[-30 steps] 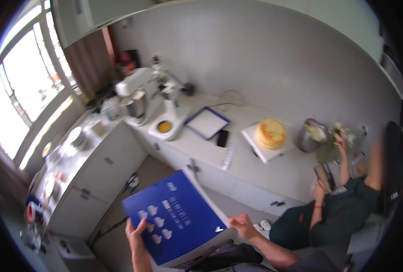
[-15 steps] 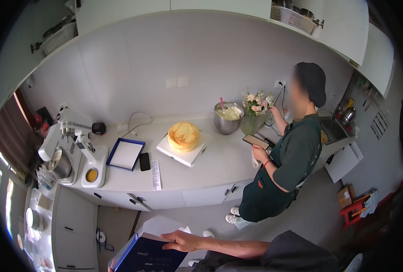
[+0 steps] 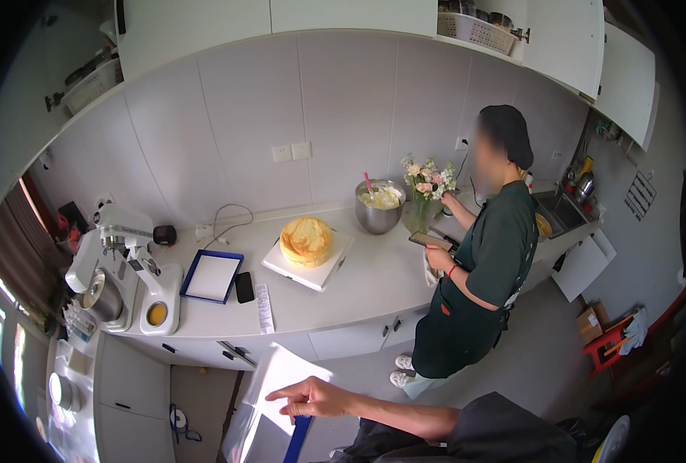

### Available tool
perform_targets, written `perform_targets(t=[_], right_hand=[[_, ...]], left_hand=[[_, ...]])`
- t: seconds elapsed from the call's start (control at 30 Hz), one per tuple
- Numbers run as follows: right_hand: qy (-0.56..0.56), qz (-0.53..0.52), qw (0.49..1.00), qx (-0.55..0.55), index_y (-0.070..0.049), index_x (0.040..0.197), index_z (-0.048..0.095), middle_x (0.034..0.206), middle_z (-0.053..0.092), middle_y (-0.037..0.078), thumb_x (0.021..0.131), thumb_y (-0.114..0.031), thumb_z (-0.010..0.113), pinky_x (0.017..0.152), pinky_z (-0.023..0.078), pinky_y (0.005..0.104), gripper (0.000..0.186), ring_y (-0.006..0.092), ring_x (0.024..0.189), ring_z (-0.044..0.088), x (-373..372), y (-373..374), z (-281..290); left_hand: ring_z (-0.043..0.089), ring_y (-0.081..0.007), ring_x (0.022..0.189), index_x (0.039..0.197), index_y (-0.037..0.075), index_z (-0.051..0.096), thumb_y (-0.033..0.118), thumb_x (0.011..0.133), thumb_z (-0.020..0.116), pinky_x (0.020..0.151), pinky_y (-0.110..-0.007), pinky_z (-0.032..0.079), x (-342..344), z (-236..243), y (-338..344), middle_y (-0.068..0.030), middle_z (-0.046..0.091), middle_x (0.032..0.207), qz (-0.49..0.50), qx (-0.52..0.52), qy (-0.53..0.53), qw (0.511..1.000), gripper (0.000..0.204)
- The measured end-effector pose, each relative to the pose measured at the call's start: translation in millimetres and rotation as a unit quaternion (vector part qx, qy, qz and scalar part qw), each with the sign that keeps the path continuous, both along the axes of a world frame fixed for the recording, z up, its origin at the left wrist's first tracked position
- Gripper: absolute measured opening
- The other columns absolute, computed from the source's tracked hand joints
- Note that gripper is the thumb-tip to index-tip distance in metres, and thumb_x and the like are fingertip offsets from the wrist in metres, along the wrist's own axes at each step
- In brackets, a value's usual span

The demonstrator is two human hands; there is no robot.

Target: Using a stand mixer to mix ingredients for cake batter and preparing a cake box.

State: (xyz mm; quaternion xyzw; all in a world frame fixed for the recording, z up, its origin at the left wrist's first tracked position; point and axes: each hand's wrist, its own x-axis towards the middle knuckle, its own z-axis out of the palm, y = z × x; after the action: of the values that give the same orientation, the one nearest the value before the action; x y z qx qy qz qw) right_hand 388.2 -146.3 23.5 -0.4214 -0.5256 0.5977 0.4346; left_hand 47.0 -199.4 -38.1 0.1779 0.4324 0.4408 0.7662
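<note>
My right hand is low in the middle of the view, index finger extended, other fingers partly curled, over white sheet-like material at the top of the blue box. I cannot make out whether it touches it. Clear plastic hangs at the box's left. My left hand is not visible. Beyond them, a layered sponge cake sits on a white board on the counter, beside a steel bowl of cream with a pink spatula.
A co-worker in dark green stands right, holding a tablet and reaching to flowers. Left are a stand mixer, scale, blue-rimmed tray and phone. A sink and red stool are right.
The view has swung up and right onto the counter. The box's blue face has given way to white material, and my right hand has moved onto it; my left hand has left the view.
</note>
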Motion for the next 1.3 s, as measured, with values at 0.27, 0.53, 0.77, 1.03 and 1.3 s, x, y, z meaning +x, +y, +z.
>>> perform_targets(t=[0.27,0.53,0.77,1.03,1.3], right_hand=[[-0.002,0.122,0.987,-0.101,-0.001,0.143,0.053,0.108,0.076,0.014,0.098,-0.014,0.064,0.087,0.056,0.0296,0.049,0.0169,0.092,0.074,18,-17,-32],[0.205,-0.087,0.962,-0.160,0.000,0.128,0.057,0.120,0.070,0.017,0.098,-0.015,0.067,0.082,0.058,0.0356,0.035,0.0245,0.097,0.073,-3,-1,-51],[0.162,-0.065,0.984,-0.040,-0.002,0.112,0.069,0.103,0.075,0.017,0.095,-0.003,0.068,0.076,0.060,0.0339,0.017,0.0270,0.094,0.075,-24,8,8],[0.045,-0.063,0.997,-0.015,0.004,0.100,0.073,0.099,0.077,0.015,0.092,-0.003,0.072,0.080,0.059,0.0280,0.012,0.0189,0.095,0.074,-42,1,29],[-0.147,-0.042,0.975,0.164,-0.005,0.092,0.078,0.085,0.077,0.009,0.082,-0.019,0.084,0.073,0.057,0.0272,0.018,0.0167,0.077,0.074,-44,-18,47]], left_hand=[[0.065,-0.0218,0.086,0.118,0.006,0.061,-0.006,0.081,0.074,0.074,-0.032,0.056,2,1,39,-0.0098,0.069,0.101,0.136,0.081,0.033,0.987,0.040],[0.073,-0.0309,0.095,0.122,-0.002,0.062,0.013,0.093,0.074,0.083,-0.043,0.060,15,58,17,-0.0187,0.072,0.104,-0.070,0.309,0.270,0.909,0.035],[0.071,-0.0266,0.105,0.144,-0.001,0.050,0.008,0.078,0.085,0.094,-0.039,0.054,6,76,5,-0.0194,0.074,0.108,0.058,0.186,0.343,0.919,0.075],[0.043,-0.0421,0.141,0.141,-0.004,0.049,0.023,0.068,0.092,0.118,-0.055,0.033,79,112,44,-0.0254,0.047,0.149,-0.100,0.556,0.629,0.534,0.089],[0.074,-0.0291,0.078,0.110,0.006,0.069,0.017,0.077,0.084,0.070,-0.035,0.059,111,62,28,-0.0110,0.075,0.092,0.001,0.563,0.552,0.615,0.038]])
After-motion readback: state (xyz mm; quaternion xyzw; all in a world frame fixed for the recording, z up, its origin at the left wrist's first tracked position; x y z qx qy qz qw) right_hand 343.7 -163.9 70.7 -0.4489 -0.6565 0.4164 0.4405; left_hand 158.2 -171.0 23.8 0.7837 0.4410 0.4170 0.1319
